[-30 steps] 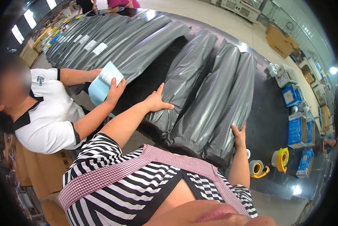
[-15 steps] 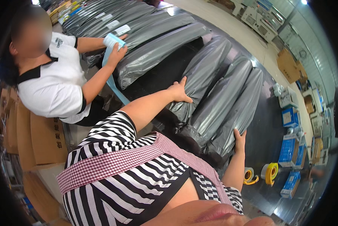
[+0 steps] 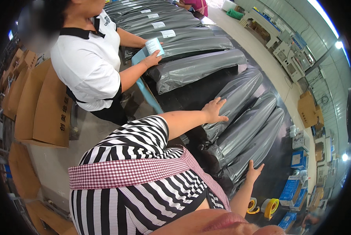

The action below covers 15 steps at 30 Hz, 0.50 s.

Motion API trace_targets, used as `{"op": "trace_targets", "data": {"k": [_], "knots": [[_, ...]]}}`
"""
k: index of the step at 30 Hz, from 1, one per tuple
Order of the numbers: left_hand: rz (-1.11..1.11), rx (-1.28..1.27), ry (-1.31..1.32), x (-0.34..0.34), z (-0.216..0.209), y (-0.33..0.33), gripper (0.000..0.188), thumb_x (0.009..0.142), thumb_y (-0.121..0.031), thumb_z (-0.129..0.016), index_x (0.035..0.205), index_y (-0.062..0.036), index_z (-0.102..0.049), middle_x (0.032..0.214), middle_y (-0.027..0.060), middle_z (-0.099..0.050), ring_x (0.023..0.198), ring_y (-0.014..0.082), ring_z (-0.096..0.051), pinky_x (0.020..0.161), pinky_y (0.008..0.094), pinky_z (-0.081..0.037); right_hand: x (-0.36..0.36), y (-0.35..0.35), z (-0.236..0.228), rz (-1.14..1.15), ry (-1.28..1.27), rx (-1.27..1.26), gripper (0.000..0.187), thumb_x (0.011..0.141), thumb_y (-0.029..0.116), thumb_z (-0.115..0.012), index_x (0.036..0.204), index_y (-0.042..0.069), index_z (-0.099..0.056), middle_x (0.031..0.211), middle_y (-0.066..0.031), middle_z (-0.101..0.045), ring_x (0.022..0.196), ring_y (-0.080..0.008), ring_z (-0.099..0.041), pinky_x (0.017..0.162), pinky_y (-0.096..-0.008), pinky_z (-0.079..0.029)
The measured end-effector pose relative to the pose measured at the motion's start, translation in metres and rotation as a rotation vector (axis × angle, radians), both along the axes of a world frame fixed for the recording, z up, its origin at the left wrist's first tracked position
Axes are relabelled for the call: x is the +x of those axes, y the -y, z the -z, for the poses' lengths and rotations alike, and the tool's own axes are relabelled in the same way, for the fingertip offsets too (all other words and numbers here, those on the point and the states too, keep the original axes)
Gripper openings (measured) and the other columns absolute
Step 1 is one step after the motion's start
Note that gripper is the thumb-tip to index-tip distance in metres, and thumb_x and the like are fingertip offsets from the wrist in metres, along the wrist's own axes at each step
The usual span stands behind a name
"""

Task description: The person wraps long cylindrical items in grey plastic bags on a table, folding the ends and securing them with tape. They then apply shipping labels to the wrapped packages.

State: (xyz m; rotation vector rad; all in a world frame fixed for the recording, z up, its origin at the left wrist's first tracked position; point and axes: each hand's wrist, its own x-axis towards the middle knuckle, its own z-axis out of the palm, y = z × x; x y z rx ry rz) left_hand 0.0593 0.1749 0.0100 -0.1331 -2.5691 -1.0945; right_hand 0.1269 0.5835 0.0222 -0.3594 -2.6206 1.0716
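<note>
Three grey wrapped rolls (image 3: 244,127) lie on the black counter (image 3: 278,158)

Watching remotely, I log a yellow tape roll (image 3: 275,204) nearest, low on the right. Right hand (image 3: 254,172): grip spread, fingers apart, beside the rightmost roll (image 3: 257,145); contact, I cannot tell. Left hand (image 3: 215,111): grip spread, over the near half of the leftmost roll (image 3: 240,92); contact likewise unclear. All three rolls slant away, side by side. Beyond, left: a co-worker (image 3: 85,66) holds a light-blue strip (image 3: 145,92). Farther: more grey rolls (image 3: 191,36), several bearing white labels. Farthest: machines (image 3: 293,55).
</note>
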Motion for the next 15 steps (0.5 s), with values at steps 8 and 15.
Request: {"op": "trace_targets", "data": {"k": [8,15], "knots": [[0.410,0.485,-0.013,0.219,0.017,0.057,0.020,0.082,-0.009,-0.072,0.101,-0.0059,-0.069,0.100,0.0121,-0.067,0.097,0.0295,-0.064,0.083,0.0400,-0.050,0.143,0.169,-0.038,-0.793,0.015,-0.242,0.042,0.082,-0.002,-0.071,0.123,-0.001,-0.063,0.115,-0.0140,-0.069,0.105,-0.0235,-0.066,0.095,-0.0340,-0.050],[0.074,0.091,0.902,0.389,0.129,0.148,0.041,0.092,-0.039,-0.052,0.121,-0.0146,-0.067,0.127,0.0177,-0.064,0.116,0.0375,-0.061,0.097,0.0476,-0.048,0.181,0.239,0.023,-1.017,0.628,-0.559,0.048,0.086,-0.003,-0.070,0.132,0.001,-0.058,0.121,-0.0133,-0.066,0.110,-0.0207,-0.063,0.098,-0.0322,-0.048]]}}
